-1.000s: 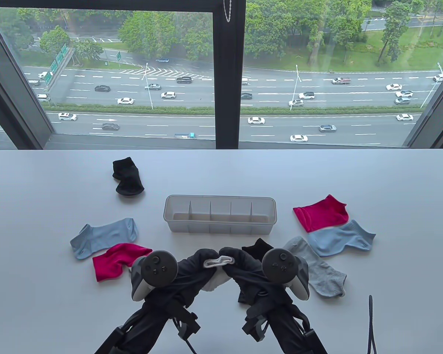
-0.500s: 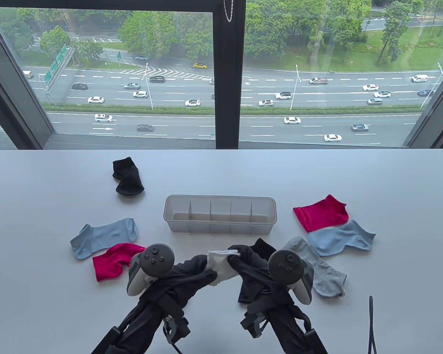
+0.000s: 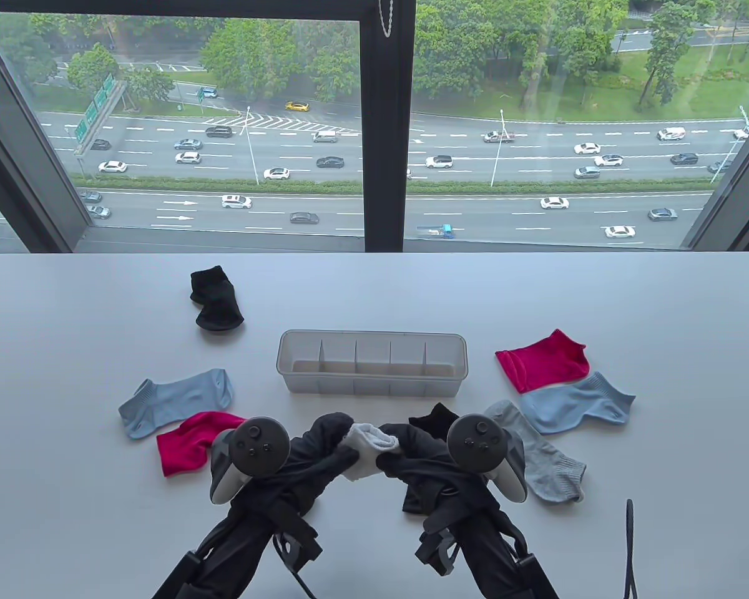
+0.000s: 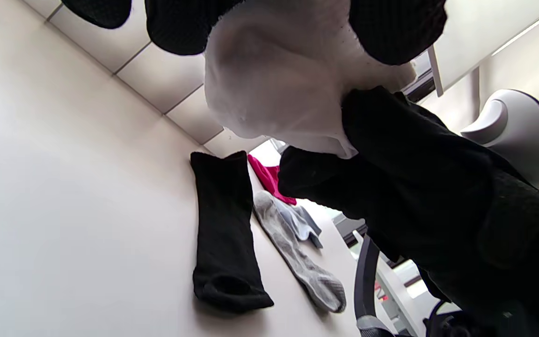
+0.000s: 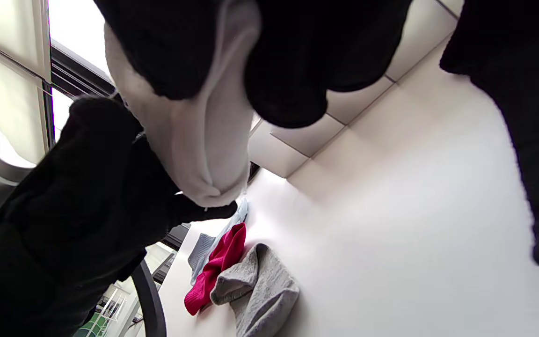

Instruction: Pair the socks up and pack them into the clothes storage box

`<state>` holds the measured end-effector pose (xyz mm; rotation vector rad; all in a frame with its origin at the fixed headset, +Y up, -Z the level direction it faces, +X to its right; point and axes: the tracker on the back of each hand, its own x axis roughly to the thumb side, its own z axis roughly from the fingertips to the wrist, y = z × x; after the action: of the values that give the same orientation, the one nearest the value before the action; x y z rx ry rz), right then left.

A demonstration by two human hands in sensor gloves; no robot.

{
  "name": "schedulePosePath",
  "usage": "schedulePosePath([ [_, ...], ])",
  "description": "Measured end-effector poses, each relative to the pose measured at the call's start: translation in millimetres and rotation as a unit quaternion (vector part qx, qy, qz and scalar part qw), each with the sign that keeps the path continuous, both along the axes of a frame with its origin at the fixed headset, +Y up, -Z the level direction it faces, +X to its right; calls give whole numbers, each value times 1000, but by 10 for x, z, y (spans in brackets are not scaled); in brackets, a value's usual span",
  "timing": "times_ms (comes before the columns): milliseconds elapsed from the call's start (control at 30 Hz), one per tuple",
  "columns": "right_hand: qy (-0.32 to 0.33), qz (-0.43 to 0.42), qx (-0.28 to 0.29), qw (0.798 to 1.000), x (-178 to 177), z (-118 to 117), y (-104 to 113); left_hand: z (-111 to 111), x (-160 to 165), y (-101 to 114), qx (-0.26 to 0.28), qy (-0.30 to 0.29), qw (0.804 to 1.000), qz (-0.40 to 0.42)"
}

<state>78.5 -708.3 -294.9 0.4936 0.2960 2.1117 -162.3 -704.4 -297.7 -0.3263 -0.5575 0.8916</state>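
The left hand (image 3: 324, 446) and right hand (image 3: 406, 450) both pinch the white sock bundle (image 3: 368, 446) held between them above the desk (image 3: 68, 530). Half a second ago it spread flatter; now it is bunched tighter, so the pairing fold looks nearly done. The storage box (image 3: 372, 362) waits just beyond both hands.

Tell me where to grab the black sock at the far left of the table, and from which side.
Pinch the black sock at its narrow middle, coming straight down from above. It lies crumpled and bent on the table, with the fabric bunching up at that bend, and no other sock crowds it.
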Motion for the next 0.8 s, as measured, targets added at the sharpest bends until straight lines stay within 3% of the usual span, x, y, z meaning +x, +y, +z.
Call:
schedulePosePath([
  [33, 9, 3, 0, 1000, -33, 11, 2, -1, 26, -3, -8, -4, 1000, 0],
  [133, 0, 26, 10, 1000, -106, 33, 16, 0, 32, 47, 59, 80, 995, -3],
  [300, -26, 5, 45, 999, 20, 14, 54, 14, -75, 37, 22, 111, 989, 101],
  [400, -28, 13, 46, 998, 62, 1, 44, 61, -31, 66, 60, 128, 986, 88],
  [500, -34, -18, 35, 999, 131, -11, 69, 67, -63, 91, 68, 144, 979, 125],
  [567, -54, 13, 50, 997, 194, -8, 81, 73, -151, 119, 75, 190, 971, 127],
  [600, -65, 31, 62, 995, 227, -15, 85, 61, -175, 136, 83, 198, 972, 96],
  [667, -132, 56, 90, 985, 309, -28, 150, 37, -172, 119, 92, 172, 979, -56],
  [733, -221, 95, 134, 961, 380, -50, 276, 28, -106, 55, 105, 128, 966, -200],
  [800, -283, 141, 163, 935, 419, -99, 391, 26, -24, 5, 100, 103, 948, -282],
])
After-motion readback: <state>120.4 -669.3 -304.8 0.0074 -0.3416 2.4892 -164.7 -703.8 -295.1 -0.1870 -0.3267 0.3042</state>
